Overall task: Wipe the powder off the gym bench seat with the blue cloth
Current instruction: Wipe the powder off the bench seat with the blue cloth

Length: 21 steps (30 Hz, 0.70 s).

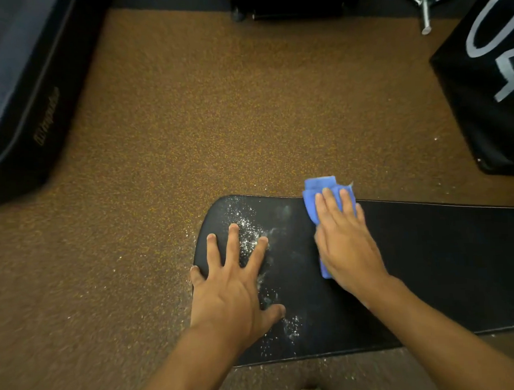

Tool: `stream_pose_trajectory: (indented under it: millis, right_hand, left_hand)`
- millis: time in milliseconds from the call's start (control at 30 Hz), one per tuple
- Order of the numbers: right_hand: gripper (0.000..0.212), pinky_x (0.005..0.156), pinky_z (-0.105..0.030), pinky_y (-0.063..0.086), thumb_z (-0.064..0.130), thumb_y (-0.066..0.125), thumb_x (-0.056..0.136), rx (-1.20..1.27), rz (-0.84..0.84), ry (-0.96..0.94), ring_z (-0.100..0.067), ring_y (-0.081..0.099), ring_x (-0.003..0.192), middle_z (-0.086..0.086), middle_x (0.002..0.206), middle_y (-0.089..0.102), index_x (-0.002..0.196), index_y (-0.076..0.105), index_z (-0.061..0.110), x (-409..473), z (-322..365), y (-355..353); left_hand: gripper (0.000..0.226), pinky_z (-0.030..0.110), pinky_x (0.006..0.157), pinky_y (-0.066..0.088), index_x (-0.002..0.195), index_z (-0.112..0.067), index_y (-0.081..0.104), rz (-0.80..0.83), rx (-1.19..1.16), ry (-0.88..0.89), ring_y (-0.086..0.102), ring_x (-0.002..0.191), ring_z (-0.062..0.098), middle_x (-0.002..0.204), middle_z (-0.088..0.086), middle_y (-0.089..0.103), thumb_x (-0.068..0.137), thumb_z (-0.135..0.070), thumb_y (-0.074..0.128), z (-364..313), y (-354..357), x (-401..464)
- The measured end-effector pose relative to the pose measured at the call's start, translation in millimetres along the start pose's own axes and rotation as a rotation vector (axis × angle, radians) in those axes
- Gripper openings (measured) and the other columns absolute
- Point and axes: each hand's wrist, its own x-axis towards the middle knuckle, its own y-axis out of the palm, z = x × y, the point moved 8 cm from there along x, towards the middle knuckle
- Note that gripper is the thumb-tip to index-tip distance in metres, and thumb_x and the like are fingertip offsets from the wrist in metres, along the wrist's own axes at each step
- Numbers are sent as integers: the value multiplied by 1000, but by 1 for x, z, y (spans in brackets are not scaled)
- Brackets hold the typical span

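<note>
Two hands: both lie palm-down on the black gym bench seat point(430, 269).
Left hand point(233, 287): flat, fingers spread wide, holding nothing; thumb points right, little finger curls over the rounded left end of the seat.
Right hand point(344, 244): flat, fingers together, pressing down on the blue cloth point(320, 192) rather than clenching it; it looks blurred.
Blue cloth: bunched at the far edge of the seat, its top hanging just past that edge; a strip shows below the palm.
Powder point(248, 227): white specks between and beside the left fingers, more near the thumb toward the near edge.
Open room: the seat runs bare to the right, out of frame; speckled brown floor point(188, 124) lies beyond it.
Hard to tell: most of the cloth is hidden under the right hand; the dark pad point(19, 96) at left and the black box point(487, 90) at right are cut off.
</note>
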Motion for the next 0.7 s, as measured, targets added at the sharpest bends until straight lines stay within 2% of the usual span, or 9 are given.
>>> stream_pose_trajectory:
  millis: [67, 167, 267, 333, 433, 500, 600, 633, 700]
  right_hand:
    - [60, 124, -49, 2, 26, 29, 104, 52, -35, 50, -30, -7, 154, -3, 168, 4, 159, 9, 14, 20, 24, -4]
    - [59, 125, -51, 5, 25, 28, 102, 52, -3, -148, -31, -6, 154, -4, 168, 10, 158, 14, 11, -1, 61, 8]
    - [59, 123, -47, 17, 26, 29, 97, -1, 4, -294, -28, 9, 154, -5, 163, 27, 154, 32, 10, -38, 44, 10]
    - [57, 124, -46, 16, 25, 31, 99, -24, -4, -281, -26, 6, 153, -5, 164, 26, 154, 31, 12, -33, 29, 10]
    - [58, 125, -48, 6, 23, 33, 104, 61, -7, -113, -27, -7, 154, -3, 168, 9, 158, 15, 13, -2, 34, 9]
    - [58, 125, -50, 5, 22, 32, 105, 87, -12, -75, -28, -8, 154, -3, 168, 7, 158, 13, 12, 6, 43, 9]
    - [58, 126, -48, 4, 23, 30, 105, 70, 19, -150, -26, -9, 154, -4, 168, 6, 159, 12, 12, -1, 37, 8]
    - [58, 126, -46, 2, 23, 29, 105, 55, 28, -177, -24, -10, 154, -3, 168, 5, 159, 11, 12, -2, 33, 7]
    - [58, 126, -42, -2, 24, 28, 105, 28, 28, -200, -23, -12, 154, -2, 168, 4, 159, 10, 13, 5, 28, 3]
  left_hand:
    - [115, 65, 118, 25, 151, -46, -24, -5, 19, 2, -21, 153, 41, 163, 2, -36, 73, -87, 50, -1, -1, 0]
    - [115, 65, 119, 23, 153, -45, -24, 19, 22, -7, -23, 153, 42, 163, 3, -39, 75, -86, 50, -1, -1, -1]
    - [114, 65, 120, 21, 154, -44, -23, 23, 2, -4, -25, 152, 42, 162, 3, -41, 76, -84, 50, -2, -3, -2]
    - [114, 66, 120, 20, 154, -45, -23, 17, -13, 1, -26, 152, 42, 162, 3, -41, 76, -83, 51, -1, -4, -2]
    - [110, 64, 121, 20, 153, -46, -22, 10, -64, 6, -23, 153, 39, 163, 1, -38, 78, -82, 50, 0, -5, -2]
    - [103, 57, 123, 23, 155, -48, -13, -72, -183, -14, -12, 156, 33, 168, -2, -26, 80, -80, 50, 9, -13, -4]
    - [95, 45, 123, 28, 160, -39, 15, -289, -482, -102, 18, 154, 29, 171, 4, 11, 83, -69, 62, 38, -33, -8]
    - [95, 44, 123, 29, 160, -32, 22, -324, -567, -158, 26, 152, 28, 168, 6, 22, 82, -64, 66, 51, -35, -7]
    - [94, 43, 121, 32, 159, -24, 29, -291, -770, -299, 38, 146, 27, 161, 9, 38, 82, -54, 73, 76, -29, 1]
